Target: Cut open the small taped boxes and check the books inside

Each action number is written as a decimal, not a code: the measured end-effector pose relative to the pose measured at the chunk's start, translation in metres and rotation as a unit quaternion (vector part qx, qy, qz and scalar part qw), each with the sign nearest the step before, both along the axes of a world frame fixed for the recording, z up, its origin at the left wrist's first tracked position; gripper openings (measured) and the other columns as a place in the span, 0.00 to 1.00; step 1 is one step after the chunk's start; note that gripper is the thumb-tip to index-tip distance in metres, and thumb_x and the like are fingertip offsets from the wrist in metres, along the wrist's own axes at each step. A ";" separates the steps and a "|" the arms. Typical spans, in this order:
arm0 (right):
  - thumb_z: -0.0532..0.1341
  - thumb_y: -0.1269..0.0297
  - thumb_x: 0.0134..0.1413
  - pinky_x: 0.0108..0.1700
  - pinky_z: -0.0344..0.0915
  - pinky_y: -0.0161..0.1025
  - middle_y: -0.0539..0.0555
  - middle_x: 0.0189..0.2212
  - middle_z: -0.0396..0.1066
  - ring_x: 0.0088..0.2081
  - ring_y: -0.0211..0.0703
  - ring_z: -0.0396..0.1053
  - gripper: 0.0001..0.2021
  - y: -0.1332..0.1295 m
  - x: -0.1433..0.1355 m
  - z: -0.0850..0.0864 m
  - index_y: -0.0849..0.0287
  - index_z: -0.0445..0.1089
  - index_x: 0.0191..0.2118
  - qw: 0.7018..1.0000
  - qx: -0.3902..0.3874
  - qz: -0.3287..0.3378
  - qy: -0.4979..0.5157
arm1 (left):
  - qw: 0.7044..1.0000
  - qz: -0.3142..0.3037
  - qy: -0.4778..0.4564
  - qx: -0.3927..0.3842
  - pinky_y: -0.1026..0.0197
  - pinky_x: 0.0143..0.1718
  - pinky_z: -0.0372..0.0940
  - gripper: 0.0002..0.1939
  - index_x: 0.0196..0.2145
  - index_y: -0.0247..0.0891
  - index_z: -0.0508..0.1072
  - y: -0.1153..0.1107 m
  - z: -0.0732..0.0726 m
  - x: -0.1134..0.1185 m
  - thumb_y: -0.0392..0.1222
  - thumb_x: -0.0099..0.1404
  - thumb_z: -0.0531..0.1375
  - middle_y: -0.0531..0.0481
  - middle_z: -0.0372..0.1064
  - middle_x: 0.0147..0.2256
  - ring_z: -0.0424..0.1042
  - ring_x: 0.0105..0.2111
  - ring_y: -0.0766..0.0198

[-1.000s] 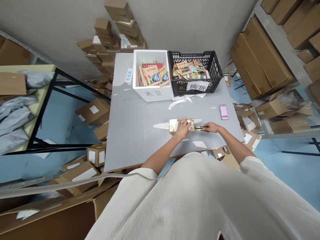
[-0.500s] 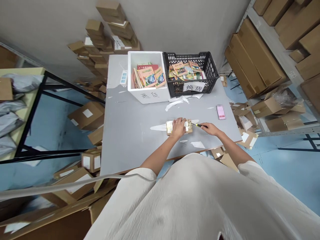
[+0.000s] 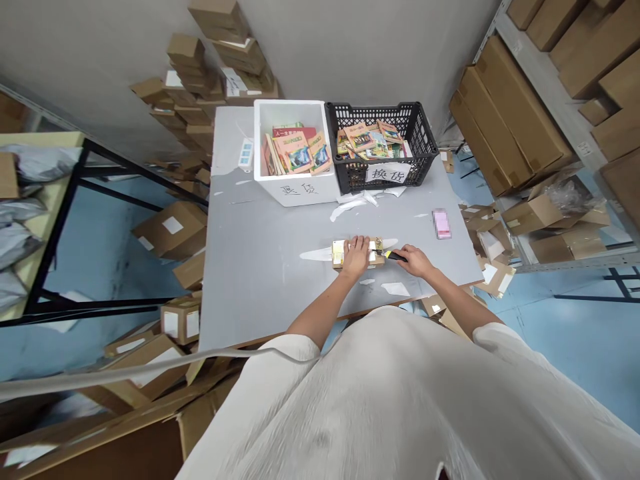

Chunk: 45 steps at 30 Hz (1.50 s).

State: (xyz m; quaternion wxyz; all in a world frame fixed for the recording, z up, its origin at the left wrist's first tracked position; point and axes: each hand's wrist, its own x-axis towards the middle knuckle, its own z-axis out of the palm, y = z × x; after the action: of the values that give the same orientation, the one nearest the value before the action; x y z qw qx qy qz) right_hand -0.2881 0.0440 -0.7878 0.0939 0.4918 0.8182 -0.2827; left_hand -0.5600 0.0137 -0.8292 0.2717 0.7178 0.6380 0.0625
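A small cardboard box [image 3: 376, 262] with white labels and shiny tape lies flat on the grey table [image 3: 265, 267]. My left hand [image 3: 356, 257] reaches across its top, fingertips over the far edge, and grips it against the table. In my right hand [image 3: 417, 261] is a utility knife [image 3: 395, 255] with a black and yellow handle, fingers wrapped round it. The knife's front end meets the right end of the box; the blade itself is too small to make out.
Behind stand a white foam box [image 3: 300, 190] and a black plastic crate [image 3: 383, 175], both holding books. A pink-screened phone [image 3: 441, 224] lies to the right. Paper scraps [image 3: 395, 289] dot the table. Stacked cartons [image 3: 173, 230] crowd the left, and shelves [image 3: 560, 80] line the right.
My right hand has moved slightly left, bringing the knife closer in against the right end of the box. My left hand stays on the box.
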 end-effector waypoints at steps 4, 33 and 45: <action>0.61 0.56 0.78 0.61 0.68 0.49 0.64 0.56 0.76 0.56 0.58 0.73 0.25 -0.004 -0.003 -0.007 0.50 0.74 0.74 1.000 0.015 -0.011 -0.002 | 1.000 0.007 -0.003 0.006 0.33 0.80 0.44 0.34 0.80 0.41 0.61 -0.005 -0.002 0.002 0.42 0.79 0.49 0.33 0.63 0.76 0.56 0.78 0.41; 0.62 0.62 0.68 0.62 0.73 0.51 0.65 0.60 0.76 0.60 0.60 0.74 0.25 0.026 0.034 -0.045 0.58 0.75 0.68 0.975 0.005 -0.222 0.005 | 0.998 0.053 -0.021 -0.005 0.29 0.82 0.41 0.36 0.78 0.40 0.63 -0.016 0.000 0.000 0.45 0.75 0.56 0.34 0.52 0.81 0.47 0.83 0.42; 0.64 0.59 0.70 0.60 0.70 0.50 0.68 0.61 0.72 0.61 0.60 0.71 0.22 0.026 0.050 -0.105 0.60 0.72 0.65 0.940 -0.043 -0.304 -0.145 | 0.988 0.152 -0.007 -0.026 0.29 0.79 0.50 0.34 0.76 0.43 0.65 -0.077 -0.012 -0.055 0.56 0.79 0.58 0.32 0.50 0.81 0.48 0.82 0.35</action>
State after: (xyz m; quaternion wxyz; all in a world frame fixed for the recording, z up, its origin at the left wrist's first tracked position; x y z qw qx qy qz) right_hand -0.2381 0.0697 -0.8932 0.1418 0.7486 0.5940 -0.2580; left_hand -0.6147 -0.0632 -0.8413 0.2827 0.6042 0.7393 0.0917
